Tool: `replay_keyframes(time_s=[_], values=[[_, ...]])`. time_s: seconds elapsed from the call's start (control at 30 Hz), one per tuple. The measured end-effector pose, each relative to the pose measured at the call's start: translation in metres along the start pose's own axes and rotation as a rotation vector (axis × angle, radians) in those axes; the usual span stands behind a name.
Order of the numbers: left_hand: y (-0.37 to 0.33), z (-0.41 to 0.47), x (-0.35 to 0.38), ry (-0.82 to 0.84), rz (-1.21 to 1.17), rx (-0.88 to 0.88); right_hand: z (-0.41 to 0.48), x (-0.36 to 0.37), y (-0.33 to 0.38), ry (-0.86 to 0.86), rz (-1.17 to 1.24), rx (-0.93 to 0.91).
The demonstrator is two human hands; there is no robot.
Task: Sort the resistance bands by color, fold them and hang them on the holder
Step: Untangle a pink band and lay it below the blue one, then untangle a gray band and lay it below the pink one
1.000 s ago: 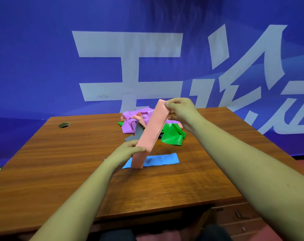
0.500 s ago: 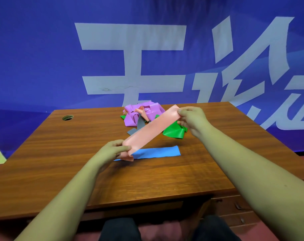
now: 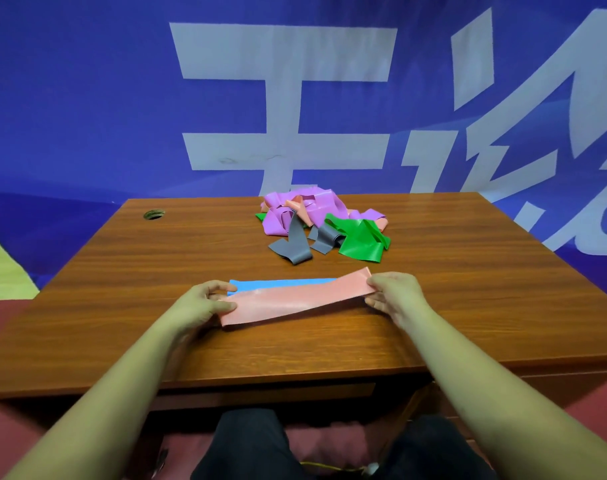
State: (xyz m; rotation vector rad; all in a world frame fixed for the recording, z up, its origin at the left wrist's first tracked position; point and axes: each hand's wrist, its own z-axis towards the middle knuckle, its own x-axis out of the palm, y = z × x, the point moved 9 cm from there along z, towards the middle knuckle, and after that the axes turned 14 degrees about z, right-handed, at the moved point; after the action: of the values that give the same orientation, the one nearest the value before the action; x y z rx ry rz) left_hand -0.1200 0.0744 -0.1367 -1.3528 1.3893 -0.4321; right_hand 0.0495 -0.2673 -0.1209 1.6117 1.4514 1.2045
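Pink band (image 3: 295, 301) at frame centre, held flat over blue band (image 3: 278, 284) on counter (image 3: 122, 289); I see fingers of left hand (image 3: 201, 306) and right hand (image 3: 395, 296) pinching its ends.

1. The one view, worn on the head, sits above the near edge of the table (image 3: 122, 306) and looks forward and down.
2. It faces the banner (image 3: 87, 98) behind the far edge almost square-on.
3. It is near: forearms run from the bottom corners to the left hand (image 3: 200, 306) and right hand (image 3: 395, 296), holding a band (image 3: 295, 299) at mid-frame; the lap (image 3: 246, 445) shows below.
4. The wide lens takes in the whole far edge; the frame cuts the near corners.
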Motion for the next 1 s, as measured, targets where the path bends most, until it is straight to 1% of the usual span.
replay_keyframes(time_s=[0.07,0.1,0.2,0.27,0.3,0.37,0.47,0.57,0.63,0.83,0.9,0.93,1.0], values=[[0.004,-0.002,-0.005,-0.071,0.103,-0.002,-0.002,-0.004,-0.012,-0.022,-0.091,-0.003],[0.004,-0.003,-0.006,-0.112,0.168,0.013,-0.002,-0.008,-0.014,-0.045,-0.164,-0.034],[0.003,-0.006,-0.012,-0.253,0.330,0.061,-0.004,-0.015,-0.009,-0.117,-0.441,-0.197],[0.003,-0.008,-0.013,-0.327,0.337,0.081,-0.008,-0.014,-0.008,-0.116,-0.555,-0.255],[0.004,-0.008,-0.012,-0.339,0.320,0.081,-0.009,-0.012,-0.008,-0.111,-0.590,-0.268],[0.008,-0.008,-0.010,-0.333,0.283,0.068,-0.011,-0.010,-0.008,-0.101,-0.625,-0.281],[0.012,-0.010,-0.012,-0.332,0.244,0.051,-0.013,-0.010,-0.006,-0.113,-0.617,-0.290],[0.013,-0.014,-0.014,-0.373,0.226,0.064,-0.014,-0.016,-0.006,-0.150,-0.584,-0.318],[0.012,-0.019,-0.013,-0.408,0.243,0.089,-0.019,-0.020,-0.005,-0.170,-0.615,-0.345],[-0.006,-0.031,-0.001,-0.528,0.537,0.211,-0.033,-0.014,-0.008,-0.126,-0.819,-0.524],[-0.008,-0.035,0.003,-0.555,0.672,0.204,-0.035,-0.012,-0.010,-0.129,-0.904,-0.577],[-0.008,-0.037,0.002,-0.574,0.703,0.198,-0.035,-0.011,-0.010,-0.125,-0.919,-0.586],[-0.011,-0.038,0.000,-0.605,0.693,0.204,-0.034,-0.007,-0.003,-0.101,-0.918,-0.608]])
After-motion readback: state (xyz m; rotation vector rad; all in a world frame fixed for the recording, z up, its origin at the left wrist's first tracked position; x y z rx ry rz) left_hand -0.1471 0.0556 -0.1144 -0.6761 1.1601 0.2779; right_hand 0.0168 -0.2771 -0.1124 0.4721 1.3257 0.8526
